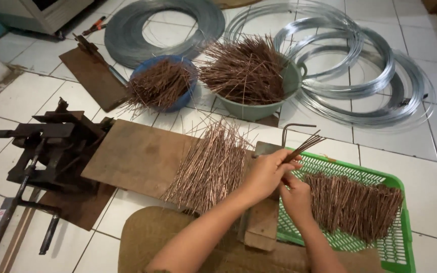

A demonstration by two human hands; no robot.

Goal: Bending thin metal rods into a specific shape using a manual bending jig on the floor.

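- The left hand [266, 172], just right of the frame's centre, is closed around a small bundle of copper-coloured rods [304, 145], whose tips fan out toward the upper right.
- The right hand [297, 198] sits just below it, fingers curled up against the lower end of the same bundle; whether it pinches the rods or only steadies them cannot be told.
- Both hands hover over the left edge of a green plastic basket [395, 242] at the lower right, where a row of rods [355, 205] already lies side by side.
- Done well, I judge, this step needs the rod ends tapped level before laying them parallel to that row, keeping the grip firm so none slips out.
- A loose heap of rods [211, 167] lies on a wooden board [137, 156] at centre.
- Two bowls, one blue [188, 96] and one green [292, 83], hold more rods at the upper middle; wire coils [360, 76] lie at the upper right.
- A dark metal bench tool [46, 151] at the left is cut off by the frame edge.
- The bundle's lower end is hidden inside the hands, and a bent metal rod [292, 129] behind them is hard to identify.
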